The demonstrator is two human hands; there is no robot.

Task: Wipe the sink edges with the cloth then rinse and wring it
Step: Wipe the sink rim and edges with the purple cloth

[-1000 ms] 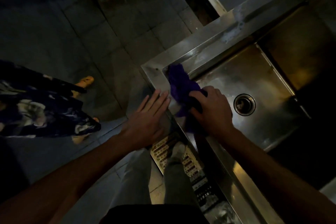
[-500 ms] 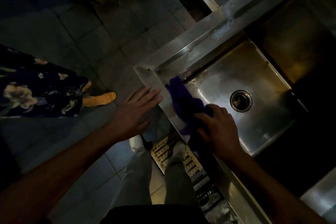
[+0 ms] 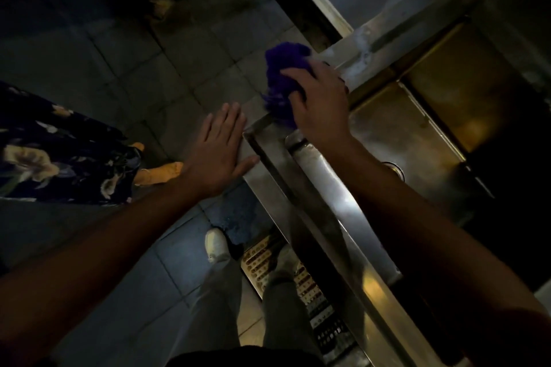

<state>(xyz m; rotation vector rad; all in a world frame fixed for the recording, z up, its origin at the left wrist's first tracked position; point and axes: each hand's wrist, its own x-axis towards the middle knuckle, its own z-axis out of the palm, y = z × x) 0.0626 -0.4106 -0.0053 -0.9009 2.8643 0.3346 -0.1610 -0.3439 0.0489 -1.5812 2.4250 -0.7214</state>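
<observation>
A steel sink [image 3: 328, 188] runs from the lower right up to a corner at mid-frame, its basin dim with a round drain [image 3: 398, 171] partly hidden by my right forearm. My right hand [image 3: 320, 98] is shut on a purple cloth [image 3: 283, 77], pressing it onto the far rim near the sink's left corner. The cloth bunches out past my fingers over the edge. My left hand [image 3: 222, 152] lies flat and open on the outer corner of the rim, fingers spread, holding nothing.
Another person in a dark floral garment [image 3: 56, 152] with a yellow shoe [image 3: 161, 173] stands on the tiled floor at left. My own legs and a white shoe [image 3: 216, 244] stand by a perforated floor drain grate [image 3: 298, 277]. A second darker basin [image 3: 465, 92] lies at right.
My right hand has carried the cloth from the near rim inside the corner up onto the far rim. My left hand stays flat at the corner. The view has moved in closer.
</observation>
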